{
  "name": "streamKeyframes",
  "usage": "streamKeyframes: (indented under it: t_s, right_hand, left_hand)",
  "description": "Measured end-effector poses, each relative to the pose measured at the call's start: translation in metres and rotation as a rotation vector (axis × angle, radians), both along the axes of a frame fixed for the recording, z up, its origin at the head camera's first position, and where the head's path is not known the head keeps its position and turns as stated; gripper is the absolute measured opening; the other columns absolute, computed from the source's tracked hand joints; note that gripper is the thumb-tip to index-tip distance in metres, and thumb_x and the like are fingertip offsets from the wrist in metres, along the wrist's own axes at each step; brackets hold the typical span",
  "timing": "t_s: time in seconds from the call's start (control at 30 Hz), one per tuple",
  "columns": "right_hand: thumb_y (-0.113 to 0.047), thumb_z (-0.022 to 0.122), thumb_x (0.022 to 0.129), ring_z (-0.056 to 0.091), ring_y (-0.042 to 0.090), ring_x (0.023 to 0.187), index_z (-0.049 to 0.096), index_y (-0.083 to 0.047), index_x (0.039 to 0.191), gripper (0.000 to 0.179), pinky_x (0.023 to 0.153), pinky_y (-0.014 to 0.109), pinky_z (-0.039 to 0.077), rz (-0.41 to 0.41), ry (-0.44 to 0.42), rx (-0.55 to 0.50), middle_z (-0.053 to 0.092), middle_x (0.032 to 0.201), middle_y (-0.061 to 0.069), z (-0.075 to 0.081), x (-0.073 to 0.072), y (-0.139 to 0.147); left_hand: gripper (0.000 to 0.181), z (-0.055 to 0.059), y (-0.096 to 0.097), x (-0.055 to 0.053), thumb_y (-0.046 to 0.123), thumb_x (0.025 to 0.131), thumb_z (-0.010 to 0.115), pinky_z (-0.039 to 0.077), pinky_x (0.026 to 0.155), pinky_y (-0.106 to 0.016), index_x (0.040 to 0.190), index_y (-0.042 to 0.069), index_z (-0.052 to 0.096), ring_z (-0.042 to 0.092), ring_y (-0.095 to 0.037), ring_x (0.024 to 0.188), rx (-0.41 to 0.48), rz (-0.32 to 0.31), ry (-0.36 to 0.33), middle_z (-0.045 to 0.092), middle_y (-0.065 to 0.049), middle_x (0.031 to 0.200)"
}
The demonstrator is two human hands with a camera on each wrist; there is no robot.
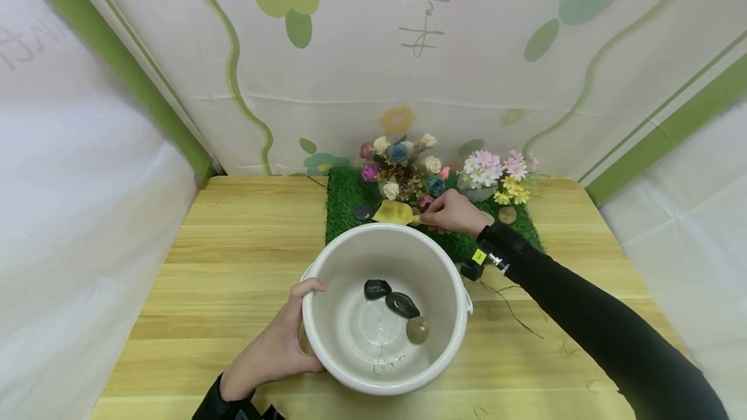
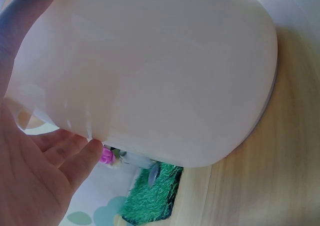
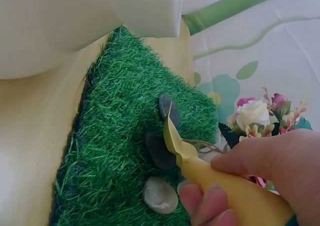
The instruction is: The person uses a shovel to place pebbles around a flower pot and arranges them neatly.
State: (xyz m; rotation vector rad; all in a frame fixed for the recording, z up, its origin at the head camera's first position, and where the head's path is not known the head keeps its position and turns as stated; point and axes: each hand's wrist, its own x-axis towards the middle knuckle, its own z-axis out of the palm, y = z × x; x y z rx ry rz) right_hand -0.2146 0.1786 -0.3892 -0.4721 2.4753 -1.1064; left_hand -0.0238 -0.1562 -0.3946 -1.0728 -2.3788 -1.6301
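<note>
A white bucket [image 1: 385, 376] stands on the wooden table with two black stones [image 1: 402, 304] and a brownish stone [image 1: 417, 329] on its floor. My left hand [image 1: 286, 342] holds the bucket's left side, thumb over the rim and the other fingers along the outer wall. Beyond the bucket, my right hand [image 1: 454, 212] grips the handle of a small yellow shovel [image 3: 235, 193]. In the right wrist view the shovel's blade is edge-on over the turf, overlapping a dark stone [image 3: 159, 150]. Another dark stone [image 3: 169, 109] and a pale stone [image 3: 160, 194] lie close by.
Green artificial turf [image 1: 344, 196] covers the table's back middle. Mixed roses [image 1: 399, 153] and pink and yellow flowers [image 1: 489, 168] stand along its rear. A tan stone [image 1: 507, 214] sits on its right part. Printed cloth [image 1: 362, 70] hangs behind the table. Thin dark strands lie right of the bucket.
</note>
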Motion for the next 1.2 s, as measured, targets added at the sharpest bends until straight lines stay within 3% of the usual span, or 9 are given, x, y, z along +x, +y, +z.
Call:
streamKeyframes:
  t_s: [0.27,0.5,0.6,0.73,0.93,1.03,1.2]
  right_hand:
    - [-0.025,0.057,0.091,0.054,0.042,0.070,0.069,-0.005,0.093,0.024,0.060,0.041,0.046,-0.010,-0.028,-0.021,0.061,0.077,0.020,-0.008,0.010,0.016]
    - [-0.027,0.051,0.095,0.052,0.039,0.071,0.066,-0.004,0.100,0.028,0.062,0.041,0.046,-0.023,0.002,-0.098,0.062,0.085,0.018,-0.017,0.026,0.040]
    - [-0.030,0.050,0.095,0.052,0.035,0.064,0.066,-0.006,0.099,0.029,0.057,0.038,0.046,-0.054,0.032,-0.102,0.060,0.081,0.017,-0.021,0.036,0.052]
    - [-0.034,0.051,0.094,0.052,0.034,0.063,0.064,-0.009,0.106,0.031,0.054,0.040,0.046,-0.131,0.024,-0.106,0.059,0.079,0.019,-0.028,0.052,0.070]
    - [-0.039,0.050,0.094,0.056,0.038,0.079,0.057,-0.011,0.116,0.037,0.065,0.049,0.048,-0.275,-0.010,-0.155,0.060,0.089,0.021,-0.041,0.079,0.093]
    - [-0.039,0.050,0.094,0.056,0.035,0.073,0.056,-0.009,0.116,0.038,0.061,0.046,0.050,-0.355,0.008,-0.173,0.061,0.091,0.021,-0.050,0.093,0.101]
    - [-0.037,0.049,0.095,0.058,0.028,0.068,0.053,-0.002,0.118,0.042,0.057,0.037,0.052,-0.472,0.005,-0.201,0.061,0.094,0.023,-0.063,0.114,0.107]
  left_hand:
    - [0.089,0.000,0.000,0.000,0.019,0.058,0.086,0.048,0.083,-0.044,0.125,0.008,0.027,0.040,-0.028,0.122,-0.006,-0.004,-0.008,0.026,-0.024,0.143]
    - [0.090,0.000,0.000,0.000,0.018,0.058,0.086,0.049,0.082,-0.043,0.125,0.008,0.027,0.040,-0.028,0.121,-0.001,-0.011,0.003,0.024,-0.026,0.143]
    - [0.089,0.000,0.001,-0.001,0.017,0.057,0.085,0.049,0.082,-0.044,0.125,0.008,0.027,0.039,-0.028,0.122,-0.002,-0.014,-0.002,0.023,-0.026,0.143]
    - [0.090,0.000,0.001,0.000,0.018,0.058,0.086,0.049,0.081,-0.044,0.125,0.008,0.027,0.038,-0.027,0.123,-0.006,-0.009,-0.011,0.021,-0.025,0.144]
    - [0.090,0.000,0.002,0.000,0.019,0.058,0.086,0.049,0.081,-0.044,0.125,0.007,0.027,0.038,-0.036,0.121,0.000,-0.006,-0.019,0.019,-0.024,0.145]
    - [0.091,-0.001,0.003,0.000,0.019,0.058,0.086,0.049,0.081,-0.044,0.126,0.008,0.027,0.036,-0.042,0.120,0.008,-0.012,-0.015,0.019,-0.025,0.145]
    - [0.091,-0.001,0.003,-0.001,0.019,0.058,0.086,0.048,0.083,-0.043,0.126,0.008,0.027,0.036,-0.041,0.120,0.009,-0.011,-0.008,0.018,-0.025,0.145]
